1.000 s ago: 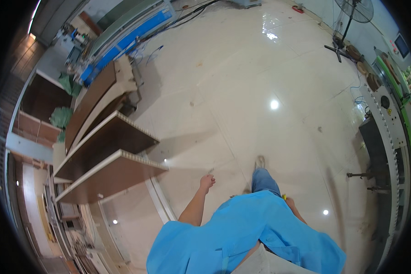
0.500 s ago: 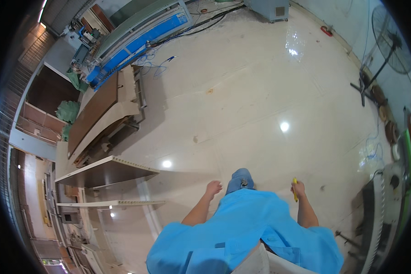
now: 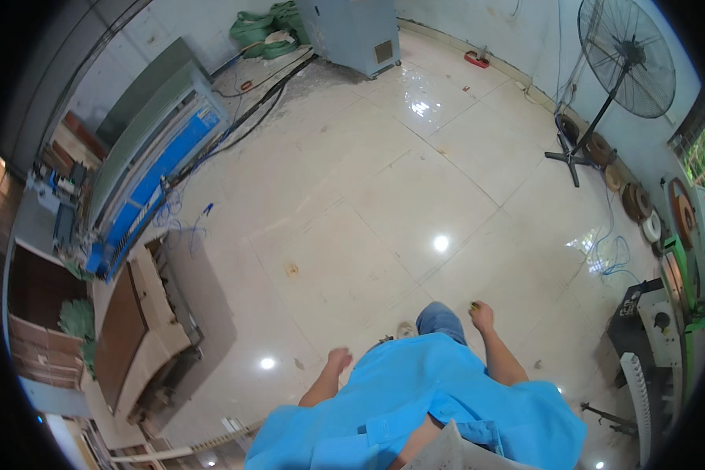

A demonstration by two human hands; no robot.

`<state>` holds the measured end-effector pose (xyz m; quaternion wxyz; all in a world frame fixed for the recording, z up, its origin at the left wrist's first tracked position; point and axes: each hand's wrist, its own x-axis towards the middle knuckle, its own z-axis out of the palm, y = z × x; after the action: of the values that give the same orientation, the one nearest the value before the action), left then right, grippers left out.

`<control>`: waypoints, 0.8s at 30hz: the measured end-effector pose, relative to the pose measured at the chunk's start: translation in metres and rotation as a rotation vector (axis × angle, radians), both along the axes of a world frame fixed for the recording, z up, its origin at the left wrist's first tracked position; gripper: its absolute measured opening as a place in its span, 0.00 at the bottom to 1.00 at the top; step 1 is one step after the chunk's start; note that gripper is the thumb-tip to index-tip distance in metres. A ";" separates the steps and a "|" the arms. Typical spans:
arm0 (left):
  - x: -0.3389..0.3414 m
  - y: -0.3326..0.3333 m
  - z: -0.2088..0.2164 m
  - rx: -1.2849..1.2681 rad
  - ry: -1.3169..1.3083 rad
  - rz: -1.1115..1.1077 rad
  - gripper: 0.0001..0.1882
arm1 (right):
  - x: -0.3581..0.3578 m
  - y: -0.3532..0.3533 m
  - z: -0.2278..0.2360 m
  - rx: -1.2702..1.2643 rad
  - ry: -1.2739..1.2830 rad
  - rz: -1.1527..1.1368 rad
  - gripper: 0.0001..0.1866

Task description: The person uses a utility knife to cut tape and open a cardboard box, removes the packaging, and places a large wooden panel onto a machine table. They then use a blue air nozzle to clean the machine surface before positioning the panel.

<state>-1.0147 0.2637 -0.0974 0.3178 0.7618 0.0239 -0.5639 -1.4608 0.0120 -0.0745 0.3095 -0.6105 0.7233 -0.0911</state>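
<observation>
My right hand is ahead of my body on the right, closed round a small, slim yellow tool. Only a short bit of the tool shows past my fingers, and its exact kind cannot be made out. On the left, my left hand hangs by my side with loosely bent fingers and holds nothing. Both hands are in the air above the tiled floor, apart from any other object. Between them show my blue shirt and a bent knee in jeans.
Brown boards lie stacked on the left, behind them a long blue and green machine. A grey cabinet stands far ahead. A stand fan, edging rolls and a machine line the right. Black cables cross the far floor.
I have moved forward, and the view has swung left to right: the pale panels on the left have mostly slid out below. The fan and cabinet appear larger. The yellow tool stays in my right hand.
</observation>
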 end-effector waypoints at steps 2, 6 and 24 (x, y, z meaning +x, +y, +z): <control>0.043 -0.125 0.013 -0.135 -0.011 -0.094 0.12 | -0.013 -0.007 -0.016 0.064 0.070 -0.088 0.18; 0.102 -0.350 0.053 -0.294 -0.166 -0.134 0.14 | -0.032 -0.041 -0.053 0.489 0.164 -0.184 0.16; 0.160 -0.581 -0.026 -0.078 -0.148 -0.307 0.08 | 0.327 -0.840 0.151 -0.129 -0.954 -0.051 0.14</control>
<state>-0.8545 -0.3169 -0.1237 0.2580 0.7830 -0.1381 -0.5489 -1.1340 -0.8276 0.0763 0.5660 -0.5006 0.5085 -0.4130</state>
